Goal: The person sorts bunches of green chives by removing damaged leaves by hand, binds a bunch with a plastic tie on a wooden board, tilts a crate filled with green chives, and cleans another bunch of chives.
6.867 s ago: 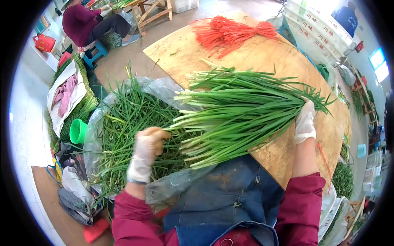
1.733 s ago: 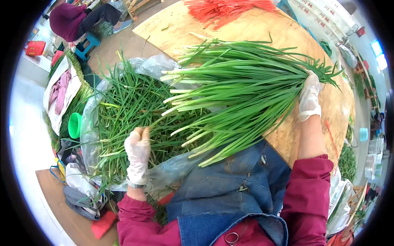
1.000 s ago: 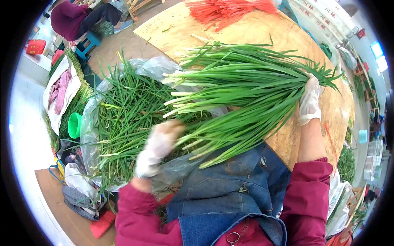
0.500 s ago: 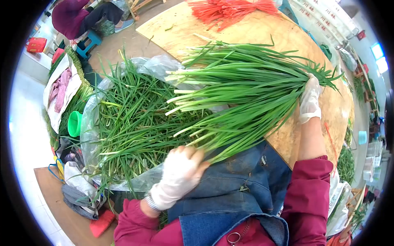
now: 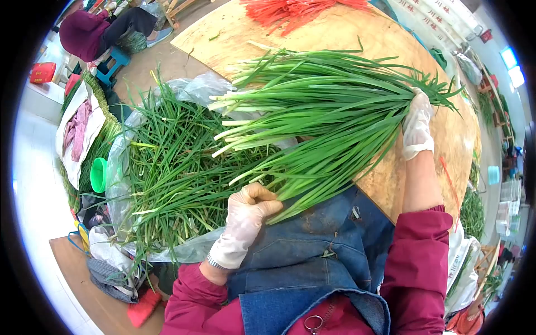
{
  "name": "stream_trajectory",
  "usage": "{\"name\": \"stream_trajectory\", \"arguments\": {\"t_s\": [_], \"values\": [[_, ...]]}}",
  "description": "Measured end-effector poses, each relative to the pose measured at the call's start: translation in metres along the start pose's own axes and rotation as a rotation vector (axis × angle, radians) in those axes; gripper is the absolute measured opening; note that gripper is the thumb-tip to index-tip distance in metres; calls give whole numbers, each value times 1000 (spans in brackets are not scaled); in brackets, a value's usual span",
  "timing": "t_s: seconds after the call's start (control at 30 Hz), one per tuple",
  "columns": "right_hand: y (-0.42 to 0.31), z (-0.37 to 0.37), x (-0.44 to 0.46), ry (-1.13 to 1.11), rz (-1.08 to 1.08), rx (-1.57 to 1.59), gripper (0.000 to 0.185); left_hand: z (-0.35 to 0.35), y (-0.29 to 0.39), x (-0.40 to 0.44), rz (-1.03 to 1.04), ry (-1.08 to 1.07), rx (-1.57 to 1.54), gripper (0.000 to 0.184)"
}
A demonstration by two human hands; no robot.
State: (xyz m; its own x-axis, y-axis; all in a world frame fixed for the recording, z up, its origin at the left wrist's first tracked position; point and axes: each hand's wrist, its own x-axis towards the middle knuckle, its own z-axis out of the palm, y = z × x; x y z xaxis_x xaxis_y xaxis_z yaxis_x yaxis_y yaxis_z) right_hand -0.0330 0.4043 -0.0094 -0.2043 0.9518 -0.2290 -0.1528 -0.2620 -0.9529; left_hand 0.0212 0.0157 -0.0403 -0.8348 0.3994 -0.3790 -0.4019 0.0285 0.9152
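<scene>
A large fanned bundle of garlic chives [image 5: 324, 106] spans the middle of the view, pale stem ends to the left and leaf tips to the right. My right hand [image 5: 419, 124], in a thin whitish glove, is closed round the leafy end. At the bundle's lower edge my left hand [image 5: 247, 220], also gloved, has thumb and forefinger pinched together on the lowermost chive stalks. Beneath and left of the stem ends, a clear plastic bag [image 5: 117, 173] lies spread with a heap of loose chives [image 5: 173, 162] in it.
A pale wooden board [image 5: 206, 42] extends under the bundle, with red ties [image 5: 296, 11] at its far edge. A green cup [image 5: 98, 175] stands left of the bag. Another person [image 5: 84, 33] sits at the far left near a blue stool [image 5: 113, 64]. A denim apron [image 5: 301, 245] covers my lap.
My left hand, blurred before, is now sharp, with its thumb and forefinger at the lowest stalks. My right hand keeps its hold on the leafy end. The whole view has shifted slightly.
</scene>
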Motion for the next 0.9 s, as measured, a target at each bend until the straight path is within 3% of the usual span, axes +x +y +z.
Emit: {"name": "stream_trajectory", "arguments": {"t_s": [0.07, 0.2, 0.23, 0.33, 0.4, 0.53, 0.6, 0.67, 0.7, 0.73, 0.77, 0.83, 0.9], "values": [[-1, -1, -1, -18, 4, -3, 35, -1, -1, 0, -19, 9, -88, 9], [-4, 0, -5, 40, -28, -83, 37, -3, 29, -6, -43, 16, 16, 6], [-5, 2, -7, 63, -37, -104, 37, -7, 35, -6, -7, -22, 230, 8], [-2, 0, -5, 23, -19, -17, 38, -11, 44, -5, -53, -39, 209, 11], [5, -2, 10, -24, 1, -5, 36, -15, 49, -5, 41, 103, 464, 15], [8, -8, 20, -79, 23, -10, 32, -69, 40, -22, 197, 494, 543, 13], [3, -4, 8, 5, -11, -41, 31, -133, 32, -34, 274, 736, 892, 10], [3, -2, 10, 60, -43, -92, 32, -185, 11, -43, 516, 843, 1508, 9], [5, -4, 15, 28, -41, -82, 36, -182, 13, -47, 414, 806, 1717, 12], [7, -4, 18, 36, -16, -79, 38, -161, 13, -45, 446, 796, 1704, 16], [8, -5, 21, 45, 6, -79, 41, -132, 20, -43, 721, 683, 1575, 18], [1, -3, 9, 34, -4, -107, 50, -77, 16, -37, 891, 392, 1270, 25], [1, -2, 5, 24, -16, -69, 48, -22, 20, -29, 890, 196, 1217, 36]]}}
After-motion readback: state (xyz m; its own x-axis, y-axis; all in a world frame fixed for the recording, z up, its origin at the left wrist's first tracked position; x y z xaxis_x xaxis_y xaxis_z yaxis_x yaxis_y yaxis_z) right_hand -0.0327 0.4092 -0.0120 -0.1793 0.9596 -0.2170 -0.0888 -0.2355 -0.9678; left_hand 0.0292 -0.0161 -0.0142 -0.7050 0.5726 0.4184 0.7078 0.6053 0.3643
